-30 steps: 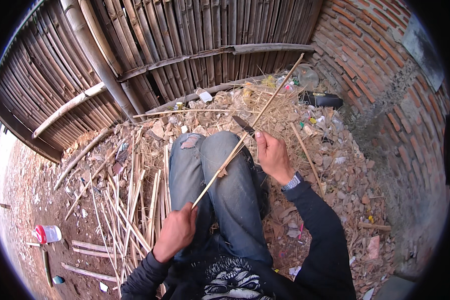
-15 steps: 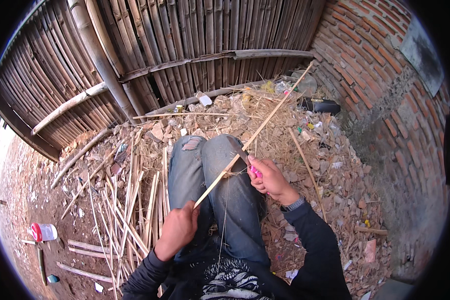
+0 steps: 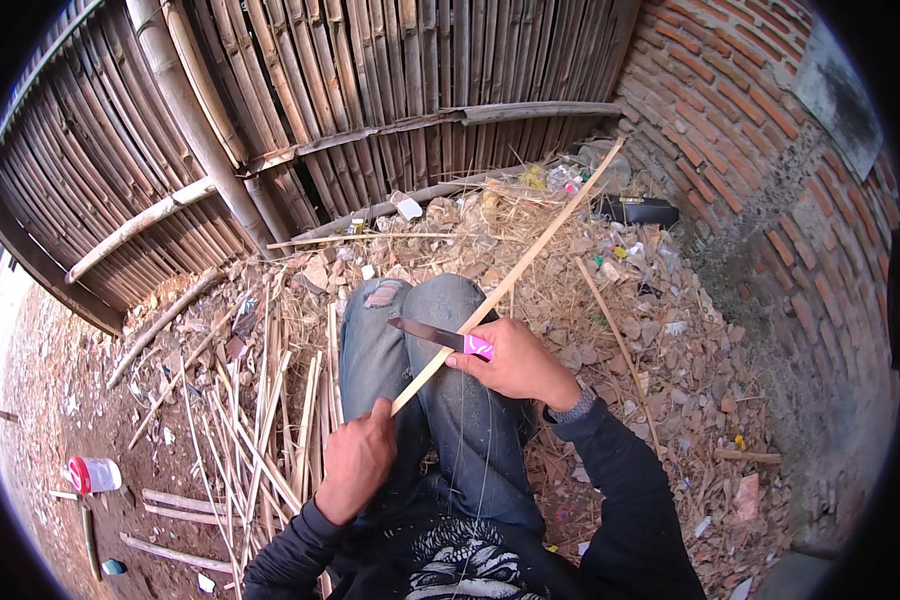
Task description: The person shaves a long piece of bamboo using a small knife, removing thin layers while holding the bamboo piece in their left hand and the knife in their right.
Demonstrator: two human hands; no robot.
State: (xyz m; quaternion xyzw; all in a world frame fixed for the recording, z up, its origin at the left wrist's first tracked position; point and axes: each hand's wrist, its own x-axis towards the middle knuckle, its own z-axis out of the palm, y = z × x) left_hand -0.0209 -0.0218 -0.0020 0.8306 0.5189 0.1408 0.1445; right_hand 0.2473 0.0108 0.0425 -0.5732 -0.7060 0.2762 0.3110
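A long pale bamboo strip [image 3: 540,246] runs slantwise over my knees, its far tip toward the brick wall. My left hand [image 3: 358,456] is closed around its near end, in front of my lap. In my right hand [image 3: 515,362] is a knife [image 3: 427,333] with a dark blade and a pink patterned handle. Its blade lies across the strip and points left over my left knee. The right thumb rests at the strip, just below the blade. Thin fibres hang down over my jeans [image 3: 480,430].
Many split bamboo strips [image 3: 260,440] lie in a pile at my left. Farther left stands a clear tub with a red lid [image 3: 92,475]. Rubble and dry shavings cover the ground up to the bamboo fence [image 3: 390,60] and brick wall [image 3: 760,130]. A black case [image 3: 640,210] lies near the corner.
My right hand has moved slightly left and turned, so the knife's blade now shows whole across the strip. The left hand keeps its hold, barely shifted.
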